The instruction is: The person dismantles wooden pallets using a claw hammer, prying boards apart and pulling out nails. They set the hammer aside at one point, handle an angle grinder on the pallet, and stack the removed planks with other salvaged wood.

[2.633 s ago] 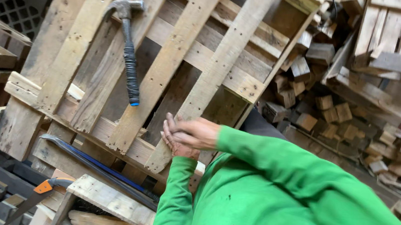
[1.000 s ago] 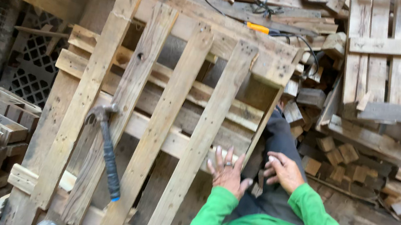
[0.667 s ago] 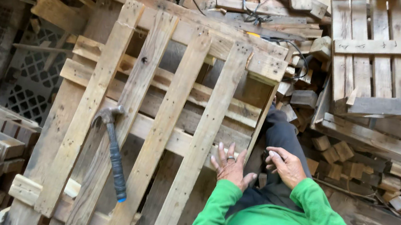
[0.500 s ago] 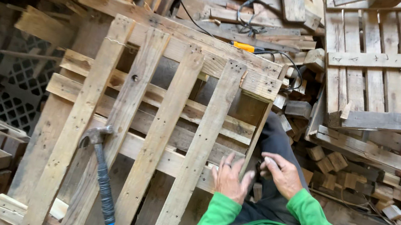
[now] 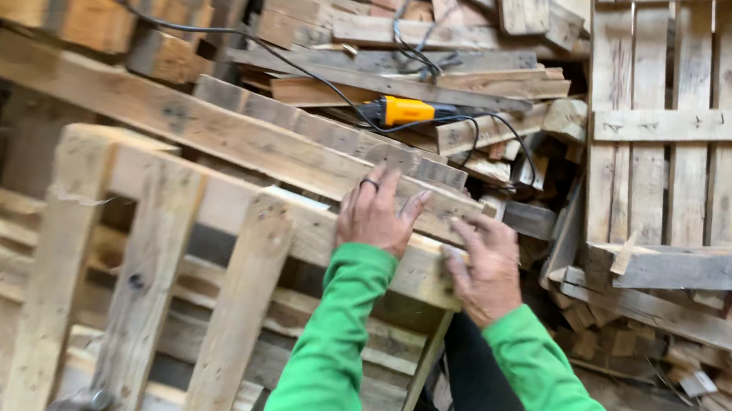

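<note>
A worn wooden pallet (image 5: 151, 236) stands on edge in front of me, leaning back. My left hand (image 5: 374, 216), a ring on one finger, lies flat with fingers spread on the top right end of the pallet's upper board. My right hand (image 5: 487, 270) presses against the pallet's top right corner, fingers apart. Both arms wear bright green sleeves. The head of a hammer (image 5: 82, 403) shows at the bottom edge, resting against the pallet's slats.
Behind the pallet lies a heap of planks and boards (image 5: 384, 42) with a yellow plug (image 5: 409, 111) on a black cable across it. Another pallet (image 5: 696, 133) leans at the right. Wood blocks (image 5: 688, 362) litter the ground at the right.
My view has tilted upward. Both hands have risen from the pallet's lower right edge to its top right corner. The hammer has slid toward the bottom of the view.
</note>
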### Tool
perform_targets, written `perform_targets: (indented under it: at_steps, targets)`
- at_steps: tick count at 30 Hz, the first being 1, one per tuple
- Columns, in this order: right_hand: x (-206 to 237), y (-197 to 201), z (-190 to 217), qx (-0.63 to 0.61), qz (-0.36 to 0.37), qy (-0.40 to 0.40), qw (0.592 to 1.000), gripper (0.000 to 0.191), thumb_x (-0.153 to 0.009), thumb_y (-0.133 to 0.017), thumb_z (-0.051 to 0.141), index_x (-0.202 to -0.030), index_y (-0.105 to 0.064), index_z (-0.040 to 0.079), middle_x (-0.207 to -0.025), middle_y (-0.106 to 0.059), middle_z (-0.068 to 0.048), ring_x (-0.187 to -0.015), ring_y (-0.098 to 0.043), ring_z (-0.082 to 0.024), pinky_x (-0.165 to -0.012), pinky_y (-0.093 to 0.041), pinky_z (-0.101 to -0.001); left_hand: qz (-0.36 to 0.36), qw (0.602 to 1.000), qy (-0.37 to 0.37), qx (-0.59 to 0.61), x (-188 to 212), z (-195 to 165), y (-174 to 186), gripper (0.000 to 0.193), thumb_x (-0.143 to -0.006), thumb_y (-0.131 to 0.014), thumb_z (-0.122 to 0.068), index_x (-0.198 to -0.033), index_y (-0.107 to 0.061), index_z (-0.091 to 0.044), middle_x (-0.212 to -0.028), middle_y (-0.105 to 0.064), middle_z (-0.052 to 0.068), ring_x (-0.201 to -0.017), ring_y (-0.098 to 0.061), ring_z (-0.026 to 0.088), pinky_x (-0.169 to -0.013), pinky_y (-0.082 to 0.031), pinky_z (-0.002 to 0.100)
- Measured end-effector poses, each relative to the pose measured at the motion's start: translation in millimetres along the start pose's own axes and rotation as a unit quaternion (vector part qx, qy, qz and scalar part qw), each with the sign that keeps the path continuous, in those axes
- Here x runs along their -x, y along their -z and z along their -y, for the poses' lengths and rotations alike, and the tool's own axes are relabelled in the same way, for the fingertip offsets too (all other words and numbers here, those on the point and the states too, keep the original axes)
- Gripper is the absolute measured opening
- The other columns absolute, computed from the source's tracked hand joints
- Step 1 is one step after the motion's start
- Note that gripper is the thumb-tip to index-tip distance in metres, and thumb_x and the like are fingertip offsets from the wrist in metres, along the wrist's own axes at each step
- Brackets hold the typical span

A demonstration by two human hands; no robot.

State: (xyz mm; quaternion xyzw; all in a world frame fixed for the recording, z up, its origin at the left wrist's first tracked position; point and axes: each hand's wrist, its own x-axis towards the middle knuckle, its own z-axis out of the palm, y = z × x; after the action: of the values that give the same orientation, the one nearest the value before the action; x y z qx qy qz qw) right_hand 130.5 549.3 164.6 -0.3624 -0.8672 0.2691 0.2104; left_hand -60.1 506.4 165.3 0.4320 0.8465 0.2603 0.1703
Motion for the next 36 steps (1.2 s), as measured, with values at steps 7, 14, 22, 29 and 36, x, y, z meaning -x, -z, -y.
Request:
perform_targets:
  at_steps: [7, 14, 22, 29, 36]
  targets:
    - [23, -37, -48, -0.170, 0.011, -0.090, 0.981, 0.029, -0.103, -0.056, 0.020, -0.125, -0.067, 0.004, -0.123, -0.064, -0.012, -0.116, -0.060, -0.026, -0.103, -0.044, -0.0414, 0.052, 0.995, 0.076, -0.035, 0, 0, 0, 0.044, -0.091, -0.067, -0.047, -0.119, -0.074, -0.014, -0.101, -0.075, 0.015, -0.097, -0.069, 0.038, -0.083, -0.053, 0.050]
    - [176, -87, -179, -0.347, -0.201, -0.509, 0.762, 0.036, -0.108, -0.053, 0.026, -0.133, -0.063, 0.002, -0.107, -0.070, -0.007, -0.092, -0.066, -0.013, -0.085, -0.054, -0.0284, -0.042, 0.995, -0.081, 0.025, 33, 14, 3, 0.031, -0.104, -0.075, -0.027, -0.124, -0.072, -0.004, -0.109, -0.075, 0.015, -0.096, -0.072, 0.032, -0.086, -0.056, 0.042]
    - [155, -208, -315, -0.105, -0.114, -0.519, 0.840, 0.069, -0.091, -0.079, 0.034, -0.145, -0.049, 0.002, -0.127, -0.065, -0.020, -0.113, -0.063, -0.034, -0.095, -0.051, -0.0428, 0.112, 0.990, -0.064, -0.050, 57, 61, 5, 0.046, -0.093, -0.073, -0.023, -0.131, -0.064, 0.003, -0.110, -0.075, 0.017, -0.082, -0.072, 0.026, -0.080, -0.057, 0.038]
    - [91, -251, -371, -0.043, 0.032, -0.444, 0.894, 0.098, -0.081, -0.080, 0.037, -0.160, -0.032, 0.004, -0.133, -0.056, -0.036, -0.122, -0.056, -0.050, -0.103, -0.048, -0.0515, 0.335, 0.939, 0.045, 0.060, 51, 241, 5, 0.078, -0.085, -0.075, -0.037, -0.148, -0.049, 0.001, -0.134, -0.069, 0.019, -0.113, -0.077, 0.028, -0.096, -0.056, 0.043]
    - [85, -232, -388, 0.015, 0.120, -0.571, 0.812, 0.096, -0.080, -0.079, 0.034, -0.160, -0.031, 0.014, -0.131, -0.063, -0.026, -0.122, -0.062, -0.042, -0.103, -0.049, -0.0512, 0.293, 0.948, -0.005, -0.125, 67, 187, -4, 0.087, -0.075, -0.081, -0.059, -0.137, -0.062, -0.001, -0.110, -0.080, 0.012, -0.111, -0.074, 0.028, -0.103, -0.052, 0.050]
